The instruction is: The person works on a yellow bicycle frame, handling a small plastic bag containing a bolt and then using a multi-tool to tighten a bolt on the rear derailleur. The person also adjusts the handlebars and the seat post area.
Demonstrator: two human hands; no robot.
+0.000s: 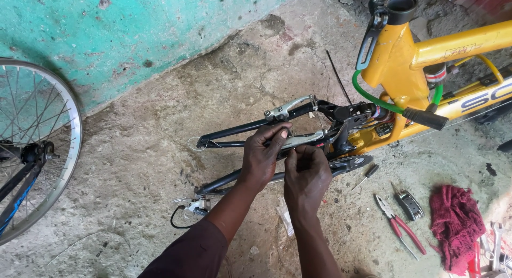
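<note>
The silver brake arm sits on the black rear stay of a yellow bike frame lying on its side on the concrete floor, about the middle of the view. The left hand is curled over the stay, fingertips pressing the brake arm from above. The right hand is just beside it, touching it, with fingers pinched narrow on something small at the brake arm; what it pinches is hidden, perhaps a cable end. A second silver brake arm sits on the upper stay, apart from both hands. The black stays run left to a dropout near the floor. A green cable housing loops around the frame's yellow tube, and a black grip-like part lies across it. A chainring shows under the right hand's knuckles. Near the left forearm a small derailleur part with a black cable lies on the floor. To the right, on the floor, lie a small screwdriver, red-handled pliers, a folding tool and a dark red rag, with wrenches at the edge. At far left a spoked wheel stands against a turquoise wall.
</note>
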